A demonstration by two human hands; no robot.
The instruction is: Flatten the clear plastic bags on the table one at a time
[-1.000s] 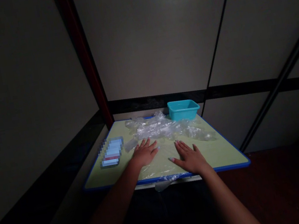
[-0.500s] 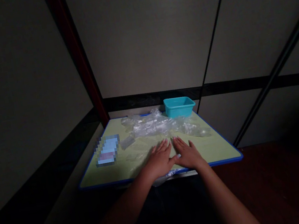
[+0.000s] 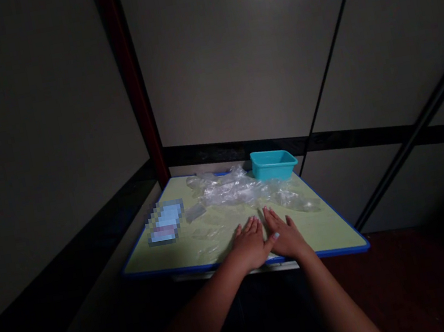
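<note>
My left hand (image 3: 251, 248) lies palm down near the front edge of the table, fingers stretched out. Right beside it, my right hand (image 3: 287, 239) is also flat, and my left thumb reaches across to it. Beneath and to the left of my left hand, a thin clear plastic bag (image 3: 211, 235) is spread on the tabletop; how far it runs under my palms is hidden. Just beyond my fingertips is a crumpled heap of clear plastic (image 3: 230, 192). Neither hand grips anything.
A turquoise plastic bin (image 3: 274, 167) stands at the back right of the yellowish, blue-edged table (image 3: 332, 229). At the left lie a pixelated phone-like rectangle (image 3: 166, 221) and a small greyish translucent piece (image 3: 195, 212). Wall panels (image 3: 214, 75) rise behind and at the left.
The plastic that hung over the front edge below my hands no longer shows there. My hands stay flat, shifted slightly right and nearer in the picture, while the whole view has tilted a little.
</note>
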